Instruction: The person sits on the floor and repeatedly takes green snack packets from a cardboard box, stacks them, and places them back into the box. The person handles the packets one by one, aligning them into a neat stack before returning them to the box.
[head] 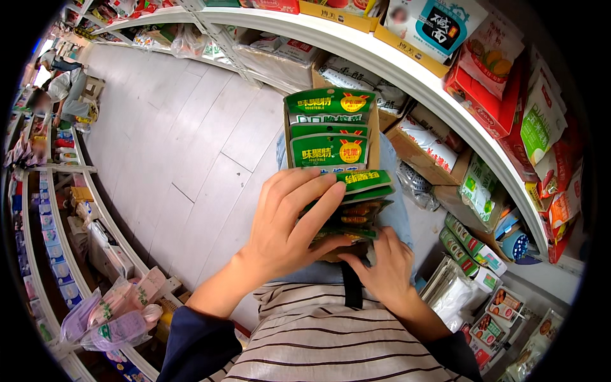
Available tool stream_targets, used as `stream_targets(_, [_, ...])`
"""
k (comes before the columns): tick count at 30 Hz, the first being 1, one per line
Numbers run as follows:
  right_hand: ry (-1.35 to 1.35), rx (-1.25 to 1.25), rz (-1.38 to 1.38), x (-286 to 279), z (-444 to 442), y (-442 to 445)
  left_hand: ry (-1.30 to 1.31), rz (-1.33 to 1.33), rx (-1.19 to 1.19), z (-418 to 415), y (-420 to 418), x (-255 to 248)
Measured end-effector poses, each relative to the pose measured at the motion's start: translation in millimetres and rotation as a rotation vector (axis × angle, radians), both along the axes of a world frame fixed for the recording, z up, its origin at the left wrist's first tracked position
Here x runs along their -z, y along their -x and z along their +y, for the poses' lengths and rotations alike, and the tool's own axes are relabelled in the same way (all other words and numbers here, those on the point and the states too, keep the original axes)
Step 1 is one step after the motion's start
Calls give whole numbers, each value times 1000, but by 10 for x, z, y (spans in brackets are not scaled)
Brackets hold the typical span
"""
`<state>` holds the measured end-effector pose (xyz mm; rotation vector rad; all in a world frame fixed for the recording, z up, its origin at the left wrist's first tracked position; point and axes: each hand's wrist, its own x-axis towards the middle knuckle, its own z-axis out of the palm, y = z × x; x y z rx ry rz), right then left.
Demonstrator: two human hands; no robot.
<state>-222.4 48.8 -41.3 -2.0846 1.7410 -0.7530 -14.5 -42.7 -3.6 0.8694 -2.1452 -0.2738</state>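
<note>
A narrow open cardboard box [373, 119] rests on the lap, filled with a row of green food packets [329, 150] with white and yellow print. My left hand [296, 219] lies over the middle of the row, fingers spread on the packets, thumb reaching down to the nearer ones. Just beyond its fingertips, one green packet [365, 180] leans the other way, its print upside down. At the near end of the box is my right hand [389, 265], fingers bent against the last packets; whether it grips one is hidden.
White shelving [343, 43] with bagged goods curves along the top and right. Cardboard boxes of packets [425, 148] stand on its lower level. More shelves run down the left, with bagged pink and purple items [119, 310]. Two other people are at the far upper left, near a stool [93, 88].
</note>
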Motion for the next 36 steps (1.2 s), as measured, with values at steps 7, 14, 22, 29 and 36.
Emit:
stream_targets(7, [-49, 75, -293, -214, -105, 170, -214, 279, 70, 28, -42, 11])
stream_targets(14, [-94, -33, -484, -210, -422, 210, -275, 280, 76, 27, -51, 178])
stream_targets(22, [-101, -62, -550, -292, -599, 101, -384, 291, 120, 56, -87, 213])
stream_targets(29, [-140, -311, -532, -262, -528, 286, -301, 442, 197, 316, -57, 360])
stream_targets(36, [-479, -557, -657, -442, -668, 566, -209, 402, 303, 533, -137, 531])
